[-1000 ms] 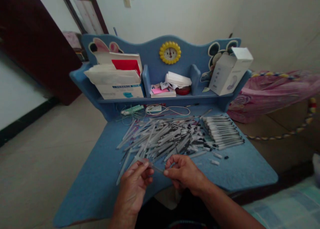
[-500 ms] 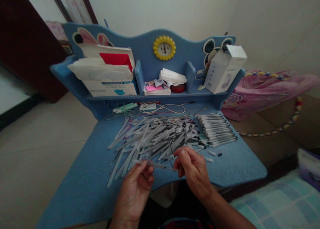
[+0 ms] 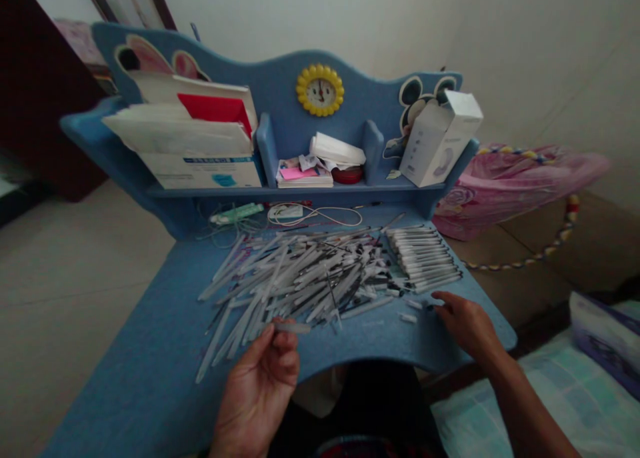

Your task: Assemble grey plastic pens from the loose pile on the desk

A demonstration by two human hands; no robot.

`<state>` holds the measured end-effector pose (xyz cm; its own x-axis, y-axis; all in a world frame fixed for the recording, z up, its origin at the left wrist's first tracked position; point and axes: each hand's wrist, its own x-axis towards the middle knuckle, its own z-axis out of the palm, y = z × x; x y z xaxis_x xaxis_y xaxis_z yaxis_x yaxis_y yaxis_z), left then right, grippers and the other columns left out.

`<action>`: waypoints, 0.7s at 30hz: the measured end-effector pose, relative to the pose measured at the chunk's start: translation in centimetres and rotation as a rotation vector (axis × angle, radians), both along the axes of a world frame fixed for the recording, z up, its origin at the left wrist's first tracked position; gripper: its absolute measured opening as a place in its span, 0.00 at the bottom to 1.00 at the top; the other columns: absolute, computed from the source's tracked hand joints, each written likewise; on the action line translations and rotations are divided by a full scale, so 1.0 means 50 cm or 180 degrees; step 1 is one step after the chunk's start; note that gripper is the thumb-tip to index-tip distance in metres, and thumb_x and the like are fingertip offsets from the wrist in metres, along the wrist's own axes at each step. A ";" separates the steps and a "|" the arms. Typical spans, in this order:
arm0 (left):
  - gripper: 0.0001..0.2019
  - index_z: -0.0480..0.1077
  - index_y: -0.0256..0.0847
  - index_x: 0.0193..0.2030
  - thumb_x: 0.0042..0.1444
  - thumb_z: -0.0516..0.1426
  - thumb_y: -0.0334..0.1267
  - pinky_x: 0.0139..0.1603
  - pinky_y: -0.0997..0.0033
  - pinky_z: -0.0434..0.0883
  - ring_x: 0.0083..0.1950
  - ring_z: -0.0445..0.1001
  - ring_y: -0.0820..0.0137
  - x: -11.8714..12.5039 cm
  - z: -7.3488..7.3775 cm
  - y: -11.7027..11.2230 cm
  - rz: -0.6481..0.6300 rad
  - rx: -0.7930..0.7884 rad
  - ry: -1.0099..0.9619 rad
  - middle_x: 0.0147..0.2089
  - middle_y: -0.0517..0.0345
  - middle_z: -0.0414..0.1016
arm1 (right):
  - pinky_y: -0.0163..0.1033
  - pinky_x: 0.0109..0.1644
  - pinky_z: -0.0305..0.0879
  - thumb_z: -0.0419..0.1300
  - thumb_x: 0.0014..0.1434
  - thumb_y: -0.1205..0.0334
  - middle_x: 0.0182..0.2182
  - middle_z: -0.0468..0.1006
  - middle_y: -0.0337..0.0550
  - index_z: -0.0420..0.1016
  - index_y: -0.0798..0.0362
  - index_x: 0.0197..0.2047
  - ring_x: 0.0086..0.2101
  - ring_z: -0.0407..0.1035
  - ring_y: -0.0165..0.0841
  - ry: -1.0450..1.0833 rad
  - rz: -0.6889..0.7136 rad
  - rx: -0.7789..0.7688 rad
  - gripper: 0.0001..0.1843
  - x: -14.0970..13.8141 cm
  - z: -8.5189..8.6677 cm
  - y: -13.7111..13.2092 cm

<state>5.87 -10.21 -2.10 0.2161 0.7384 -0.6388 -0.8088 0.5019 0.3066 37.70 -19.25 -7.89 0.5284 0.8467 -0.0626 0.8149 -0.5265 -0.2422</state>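
Observation:
My left hand (image 3: 263,385) is closed round a clear pen barrel (image 3: 290,327), held just above the near edge of the blue desk (image 3: 150,371). My right hand (image 3: 465,325) rests far to the right on the desk, fingers curled towards small black and white pen caps (image 3: 410,315); whether it grips one is hidden. A loose heap of pen barrels and refills (image 3: 295,278) covers the middle of the desk. To its right lies a neat row of assembled pens (image 3: 423,258).
The desk's back shelf holds papers and a red folder (image 3: 200,128), a yellow clock (image 3: 320,90), a stack of notes (image 3: 305,175) and a white box (image 3: 440,138). A white cable (image 3: 310,213) lies under the shelf. A pink bundle (image 3: 510,185) sits at the right.
My right hand has let go of the pen's end and moved right to the small caps by the row of pens. My left hand still holds the barrel. The camera turned right.

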 end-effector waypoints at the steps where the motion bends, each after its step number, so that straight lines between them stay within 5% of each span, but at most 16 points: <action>1: 0.15 0.68 0.32 0.30 0.59 0.42 0.22 0.13 0.83 0.64 0.20 0.70 0.76 0.004 -0.003 0.000 -0.0008 0.0025 0.0026 0.25 0.55 0.72 | 0.38 0.37 0.62 0.50 0.57 0.60 0.34 0.80 0.44 0.72 0.50 0.49 0.35 0.73 0.38 0.0010 0.0082 -0.0032 0.18 0.010 -0.007 -0.002; 8: 0.13 0.68 0.33 0.29 0.57 0.45 0.20 0.15 0.81 0.67 0.22 0.74 0.73 0.018 -0.024 -0.004 -0.0196 0.0053 0.0231 0.22 0.56 0.73 | 0.35 0.37 0.62 0.49 0.58 0.62 0.37 0.79 0.44 0.76 0.49 0.41 0.36 0.73 0.36 -0.0195 0.0553 -0.0176 0.15 0.016 -0.013 0.007; 17: 0.08 0.68 0.34 0.30 0.54 0.51 0.21 0.17 0.80 0.69 0.22 0.75 0.73 0.037 -0.040 -0.015 -0.0461 0.0174 0.0549 0.25 0.55 0.76 | 0.35 0.35 0.62 0.49 0.58 0.61 0.34 0.78 0.44 0.75 0.50 0.37 0.33 0.72 0.34 -0.0184 0.0929 0.0218 0.14 0.026 -0.024 -0.009; 21: 0.07 0.67 0.34 0.32 0.53 0.52 0.21 0.18 0.80 0.70 0.24 0.76 0.72 0.041 -0.046 -0.020 -0.0560 0.0289 0.0649 0.27 0.54 0.77 | 0.36 0.35 0.64 0.50 0.57 0.60 0.31 0.78 0.42 0.73 0.52 0.36 0.31 0.72 0.34 0.0339 0.0833 0.0595 0.12 0.001 -0.004 -0.021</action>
<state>7.91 -11.23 -4.42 0.2197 0.7572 -0.6151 -0.6287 0.5920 0.5043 37.75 -20.28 -8.11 0.2905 0.9548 0.0633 0.8815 -0.2413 -0.4059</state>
